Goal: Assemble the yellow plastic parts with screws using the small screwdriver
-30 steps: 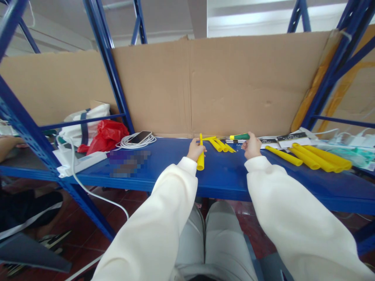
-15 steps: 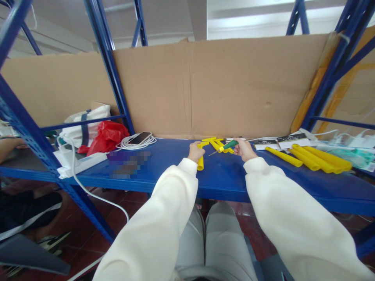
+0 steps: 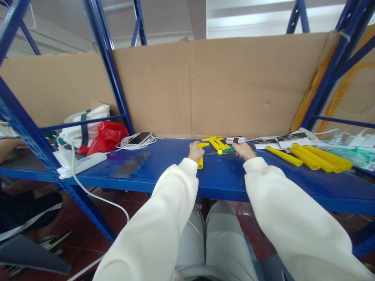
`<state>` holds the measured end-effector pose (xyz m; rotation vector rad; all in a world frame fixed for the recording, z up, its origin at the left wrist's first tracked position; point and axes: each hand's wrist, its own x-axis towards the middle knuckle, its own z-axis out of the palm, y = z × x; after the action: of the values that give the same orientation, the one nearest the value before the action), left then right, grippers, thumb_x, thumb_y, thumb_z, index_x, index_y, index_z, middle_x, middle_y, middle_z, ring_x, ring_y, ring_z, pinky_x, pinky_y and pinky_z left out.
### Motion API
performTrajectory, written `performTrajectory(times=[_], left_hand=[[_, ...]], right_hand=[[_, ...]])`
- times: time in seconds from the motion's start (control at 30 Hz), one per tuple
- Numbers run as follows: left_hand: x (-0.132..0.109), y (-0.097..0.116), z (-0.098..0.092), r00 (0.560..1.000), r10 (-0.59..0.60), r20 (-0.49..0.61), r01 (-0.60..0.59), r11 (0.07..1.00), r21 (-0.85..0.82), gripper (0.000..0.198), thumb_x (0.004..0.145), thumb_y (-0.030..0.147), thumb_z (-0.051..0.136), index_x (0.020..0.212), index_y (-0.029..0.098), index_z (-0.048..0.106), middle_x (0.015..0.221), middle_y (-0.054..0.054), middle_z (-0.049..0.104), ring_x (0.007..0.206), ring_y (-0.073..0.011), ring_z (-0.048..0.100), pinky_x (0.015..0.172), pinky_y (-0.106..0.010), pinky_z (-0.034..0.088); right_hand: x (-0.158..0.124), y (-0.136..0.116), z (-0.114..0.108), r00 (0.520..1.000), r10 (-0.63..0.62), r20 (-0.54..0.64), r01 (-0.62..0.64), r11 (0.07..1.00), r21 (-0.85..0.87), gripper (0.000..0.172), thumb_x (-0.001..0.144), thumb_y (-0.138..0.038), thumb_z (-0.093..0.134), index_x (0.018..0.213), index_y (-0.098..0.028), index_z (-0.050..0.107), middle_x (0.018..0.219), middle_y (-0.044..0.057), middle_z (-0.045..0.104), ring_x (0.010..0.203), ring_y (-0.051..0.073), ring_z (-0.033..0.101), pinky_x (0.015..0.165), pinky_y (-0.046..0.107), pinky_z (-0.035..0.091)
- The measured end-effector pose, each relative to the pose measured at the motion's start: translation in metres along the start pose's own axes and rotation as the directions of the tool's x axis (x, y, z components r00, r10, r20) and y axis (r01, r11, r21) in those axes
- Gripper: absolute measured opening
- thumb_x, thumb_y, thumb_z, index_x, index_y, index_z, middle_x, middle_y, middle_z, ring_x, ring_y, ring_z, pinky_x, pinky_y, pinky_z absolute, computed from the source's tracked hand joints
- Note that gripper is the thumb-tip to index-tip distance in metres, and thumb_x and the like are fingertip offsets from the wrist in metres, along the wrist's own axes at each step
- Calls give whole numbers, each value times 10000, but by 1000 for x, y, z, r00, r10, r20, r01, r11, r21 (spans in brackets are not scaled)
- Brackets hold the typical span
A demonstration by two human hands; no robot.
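My left hand (image 3: 193,151) is closed around a yellow T-shaped piece (image 3: 200,161), its stem pointing down toward the blue shelf (image 3: 172,175). To the right, my right hand (image 3: 244,151) grips a screwdriver (image 3: 227,151) by its green and yellow handle. The thin metal shaft points left at the yellow piece, and its tip is a short way from it. Just behind the screwdriver lie more yellow T-shaped pieces (image 3: 215,144), partly covered by it. A small stack of white and dark strips (image 3: 235,139) sits behind my right hand.
Several yellow tubes (image 3: 318,159) and black-and-white cards (image 3: 293,139) lie at the right. On the left are a phone (image 3: 140,137) on a coiled white cable, a red bag (image 3: 107,136) and a power strip (image 3: 88,160). Cardboard (image 3: 234,86) stands behind; another person's arm (image 3: 10,148) shows far left.
My right hand has turned and lowered the screwdriver, so it lies nearly level and its tip is slightly further left. My left hand holds the yellow piece almost unmoved.
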<state>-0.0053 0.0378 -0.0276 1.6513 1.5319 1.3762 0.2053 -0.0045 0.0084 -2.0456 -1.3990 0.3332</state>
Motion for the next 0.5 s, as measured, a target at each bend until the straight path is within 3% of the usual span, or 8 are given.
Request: performTrajectory(times=[0.17, 0.27, 0.5], left_hand=[[-3, 7, -4, 1000, 12, 14, -13, 995, 99, 602, 624, -63, 620, 1213, 65, 619, 1269, -179, 584, 1258, -247, 541, 1060, -280, 418], [-2, 6, -3, 999, 45, 14, -46, 991, 128, 574, 633, -47, 633, 1190, 94, 633, 1245, -154, 604, 1244, -239, 550, 1076, -283, 401], [3, 0, -1, 997, 72, 18, -74, 986, 151, 558, 639, -25, 645, 1186, 87, 641, 1249, -165, 627, 1219, -241, 575, 1045, -286, 428]], right_hand=[[-3, -1, -2, 1000, -13, -2, 12, 982, -190, 406, 873, -394, 498, 915, -101, 776, 810, 194, 750, 919, 310, 720, 786, 327, 513], [-4, -1, -3, 998, -38, -40, 25, 960, -279, 366, 827, -331, 553, 1009, -97, 767, 1019, 220, 748, 1034, 315, 699, 794, 318, 515], [-7, -3, -3, 992, -124, -32, 114, 967, -227, 290, 842, -235, 540, 994, -135, 766, 1063, 168, 751, 1051, 284, 697, 806, 290, 505]])
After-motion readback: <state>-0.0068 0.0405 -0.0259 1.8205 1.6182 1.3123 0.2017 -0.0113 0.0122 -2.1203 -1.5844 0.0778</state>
